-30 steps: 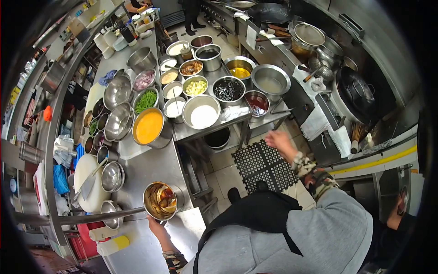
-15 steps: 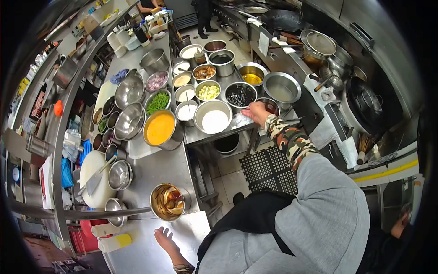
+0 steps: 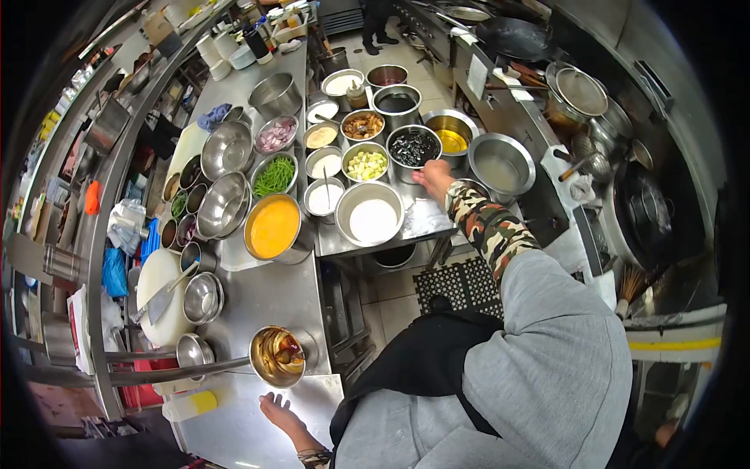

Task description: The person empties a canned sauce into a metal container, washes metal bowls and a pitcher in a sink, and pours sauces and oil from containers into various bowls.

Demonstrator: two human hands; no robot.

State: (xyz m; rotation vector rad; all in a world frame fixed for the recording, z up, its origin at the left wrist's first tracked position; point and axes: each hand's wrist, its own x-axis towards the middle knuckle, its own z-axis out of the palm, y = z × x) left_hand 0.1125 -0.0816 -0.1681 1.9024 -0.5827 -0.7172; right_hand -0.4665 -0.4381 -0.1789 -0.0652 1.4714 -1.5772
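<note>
My right hand (image 3: 435,178) reaches far forward, its fingers drawn together against the near side of a metal pot (image 3: 414,148) of glossy black pieces. Just left of it stands a wide metal bowl of white powder (image 3: 369,215). Behind my wrist, a small container (image 3: 473,187) is partly hidden. My left hand (image 3: 279,412) is low over the near counter, fingers apart and nothing in them. Close beyond it is a metal pot with brown sauce smeared inside (image 3: 278,356); a spoon or similar thing in the sauce is hard to make out.
Bowls of orange liquid (image 3: 273,225), green beans or similar cut greens (image 3: 274,175), chopped onion (image 3: 276,134) and pale diced pieces (image 3: 366,164) crowd the counter. Right are yellow oil (image 3: 451,139) and a cloudy-liquid pot (image 3: 501,162). A cleaver (image 3: 161,303) lies on a round board (image 3: 152,270).
The pot of black pieces has shifted away from me, farther from the white powder bowl, with my right hand at its side. My left hand stays open. The camera view has shifted slightly.
</note>
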